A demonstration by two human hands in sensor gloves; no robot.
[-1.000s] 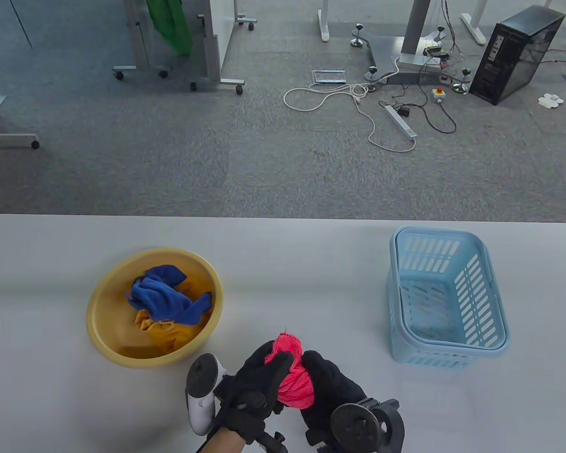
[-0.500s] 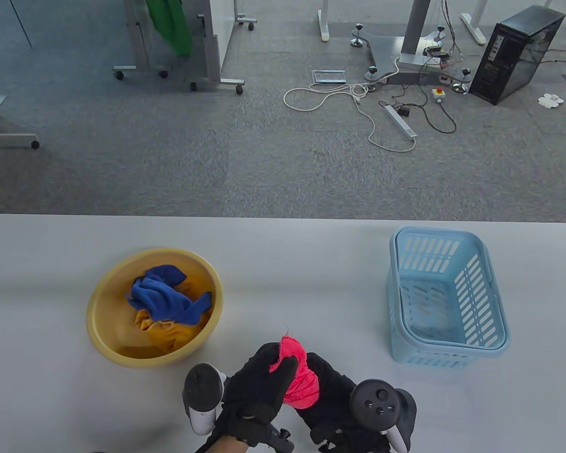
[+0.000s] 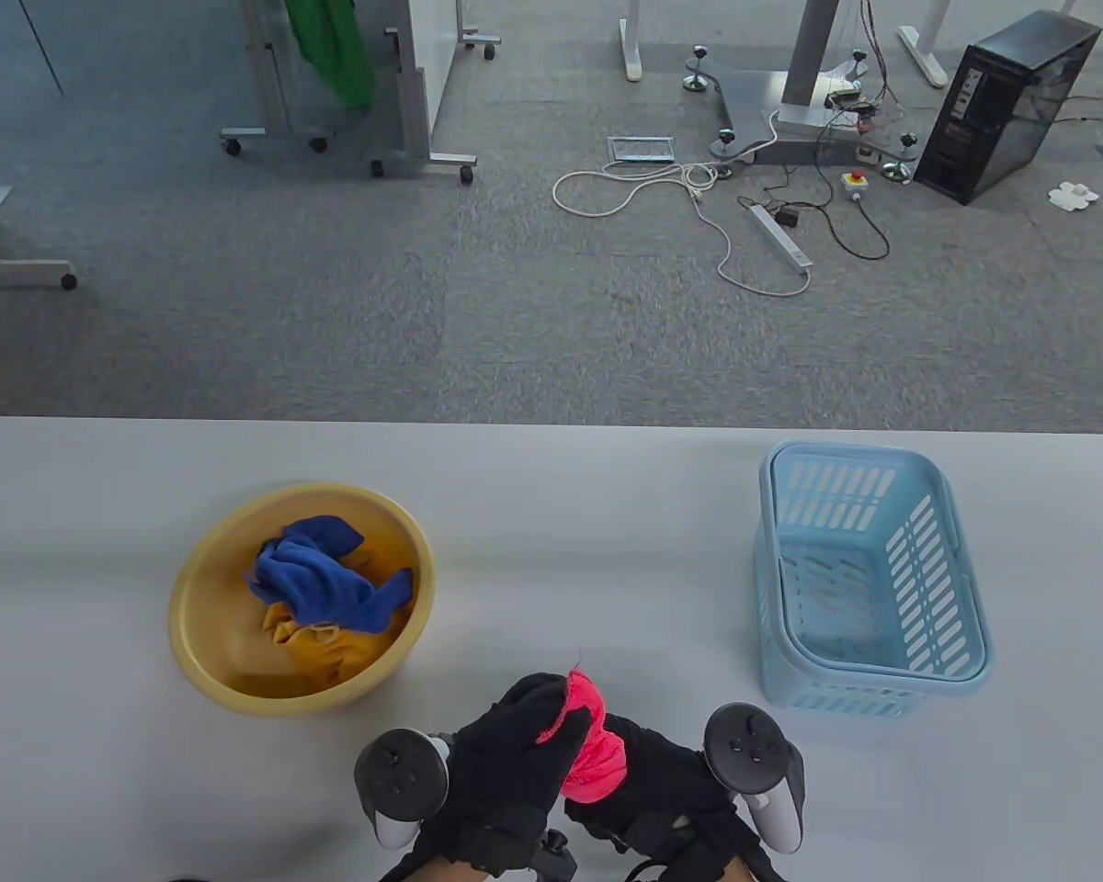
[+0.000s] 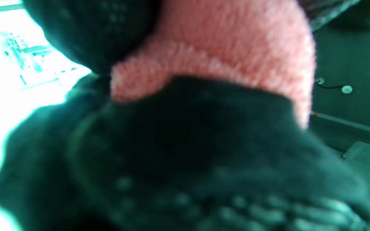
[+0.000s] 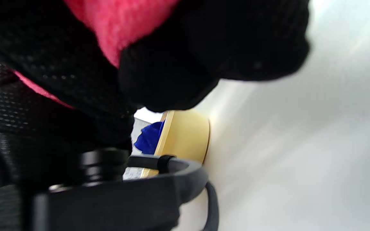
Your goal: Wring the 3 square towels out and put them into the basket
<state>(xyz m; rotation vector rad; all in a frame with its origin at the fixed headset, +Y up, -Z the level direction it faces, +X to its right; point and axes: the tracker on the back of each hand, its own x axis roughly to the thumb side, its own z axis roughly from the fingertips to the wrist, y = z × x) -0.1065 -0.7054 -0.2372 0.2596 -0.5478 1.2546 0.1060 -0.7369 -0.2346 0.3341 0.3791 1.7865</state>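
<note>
A bunched pink towel (image 3: 593, 753) is held over the table's front edge between both gloved hands. My left hand (image 3: 515, 749) grips its upper end and my right hand (image 3: 648, 767) grips its lower end. The pink towel (image 4: 223, 48) fills the left wrist view, and the pink towel (image 5: 120, 22) shows between black fingers in the right wrist view. A blue towel (image 3: 317, 574) lies on a yellow towel (image 3: 317, 648) inside the yellow bowl (image 3: 193, 625) at the left. The light blue basket (image 3: 965, 643) stands at the right with nothing in it.
The grey table (image 3: 570, 514) spreads between bowl and basket. Beyond its far edge lies carpet with cables, a power strip (image 3: 781, 239) and a computer tower (image 3: 1006, 101). The yellow bowl (image 5: 185, 134) and blue towel (image 5: 148, 138) show in the right wrist view.
Both hands have drawn back toward the front edge with the pink towel. The right hand has rolled over, bringing its tracker up to the right, and the towel is twisted tighter.
</note>
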